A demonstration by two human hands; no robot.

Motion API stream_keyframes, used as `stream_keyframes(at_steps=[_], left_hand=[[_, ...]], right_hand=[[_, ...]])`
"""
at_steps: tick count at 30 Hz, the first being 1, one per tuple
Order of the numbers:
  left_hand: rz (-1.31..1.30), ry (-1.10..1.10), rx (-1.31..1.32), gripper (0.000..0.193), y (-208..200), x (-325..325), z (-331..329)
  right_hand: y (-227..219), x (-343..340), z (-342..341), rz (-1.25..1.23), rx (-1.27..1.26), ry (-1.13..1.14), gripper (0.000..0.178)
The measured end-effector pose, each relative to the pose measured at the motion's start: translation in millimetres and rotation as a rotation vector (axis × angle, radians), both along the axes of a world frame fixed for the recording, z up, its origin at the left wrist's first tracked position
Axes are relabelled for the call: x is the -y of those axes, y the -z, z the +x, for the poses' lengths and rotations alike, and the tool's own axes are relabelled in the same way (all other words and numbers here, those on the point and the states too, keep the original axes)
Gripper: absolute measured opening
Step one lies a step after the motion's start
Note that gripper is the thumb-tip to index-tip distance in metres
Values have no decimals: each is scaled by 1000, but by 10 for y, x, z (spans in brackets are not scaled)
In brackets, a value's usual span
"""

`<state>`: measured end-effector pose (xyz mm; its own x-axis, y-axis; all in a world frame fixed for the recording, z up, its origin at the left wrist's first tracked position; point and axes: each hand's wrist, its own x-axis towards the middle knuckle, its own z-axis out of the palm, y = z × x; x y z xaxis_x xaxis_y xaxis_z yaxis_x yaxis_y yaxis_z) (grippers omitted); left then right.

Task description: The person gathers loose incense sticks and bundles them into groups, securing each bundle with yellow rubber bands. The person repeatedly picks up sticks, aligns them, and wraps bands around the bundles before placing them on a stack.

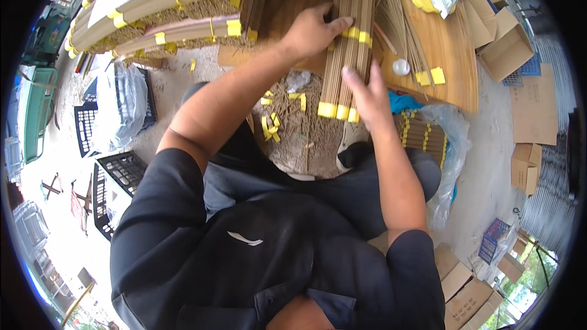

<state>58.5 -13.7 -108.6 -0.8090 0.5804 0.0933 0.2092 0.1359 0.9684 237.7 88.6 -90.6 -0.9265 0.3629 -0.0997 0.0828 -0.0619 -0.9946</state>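
Note:
Several bundles of thin brown sticks [346, 66], held side by side, have yellow bands at their ends and middle. My left hand [312, 32] grips them from the left near the middle bands, thumb across the top. Lower down, my right hand [371, 99] holds their right side, thumb on top and other fingers partly hidden. The near ends of the bundles overhang the edge of the wooden table [460, 79]. Loose sticks [408, 27] lie to the right, near yellow strips [431, 77] and a small clear round object [401, 67].
Large stacks of banded sticks [165, 15] rise at the far left. Scraps and broken sticks [296, 125] litter the floor between my legs. A plastic bag [455, 140] with more bundles stands at right. Black crates [119, 174] are at left, cardboard boxes [506, 43] at far right.

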Motion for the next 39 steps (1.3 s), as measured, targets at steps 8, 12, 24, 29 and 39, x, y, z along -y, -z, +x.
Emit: stream_keyframes(at_steps=[8, 12, 24, 29, 39], left_hand=[[-177, -20, -216, 63, -140, 184, 262], [-437, 95, -105, 59, -403, 501, 521], [210, 284, 944, 57, -135, 696, 1176], [270, 281, 944, 62, -404, 976, 1323], [-772, 727, -428, 61, -2245, 1490, 914]], right_hand=[[-12, -275, 11, 459, 166, -68, 87], [41, -311, 175, 360, 221, -62, 99], [-89, -9, 208, 286, 113, -54, 66], [-706, -40, 354, 962, 213, -33, 53], [-1850, 378, 137, 1348, -65, -766, 124]])
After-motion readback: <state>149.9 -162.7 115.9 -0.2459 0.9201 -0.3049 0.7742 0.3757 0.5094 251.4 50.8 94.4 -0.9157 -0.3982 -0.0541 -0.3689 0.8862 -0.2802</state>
